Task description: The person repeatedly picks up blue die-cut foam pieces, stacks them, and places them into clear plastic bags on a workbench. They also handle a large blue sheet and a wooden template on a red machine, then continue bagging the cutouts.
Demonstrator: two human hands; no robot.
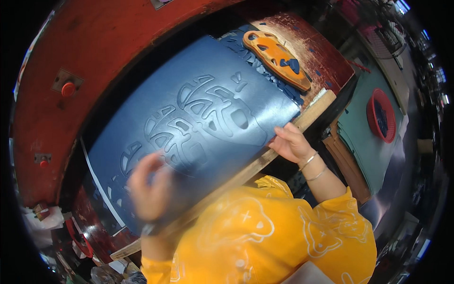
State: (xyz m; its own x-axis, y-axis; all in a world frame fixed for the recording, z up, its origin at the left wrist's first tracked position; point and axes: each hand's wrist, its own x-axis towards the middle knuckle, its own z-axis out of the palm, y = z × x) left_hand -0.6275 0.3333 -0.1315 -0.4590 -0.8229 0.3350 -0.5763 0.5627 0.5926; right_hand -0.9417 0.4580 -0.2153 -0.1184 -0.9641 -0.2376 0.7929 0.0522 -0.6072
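Observation:
A large dark blue sheet lies across the work surface, with several sole-like outlines and cut-out shapes pressed into its middle. My right hand pinches the sheet's near right edge between thumb and fingers. Over the near left part of the sheet, beside the cut shapes, is my left hand, smeared by motion. Its fingers look bent, and whether anything is between them does not show. Beyond the sheet's far right edge rests an orange sole-shaped cutting die with openings, a dark blue scrap on it.
A red machine body with red buttons curves along the left. Wooden edging runs along the near side. At right, a red basket with dark pieces stands on green sheets. Blue scraps lie near the die.

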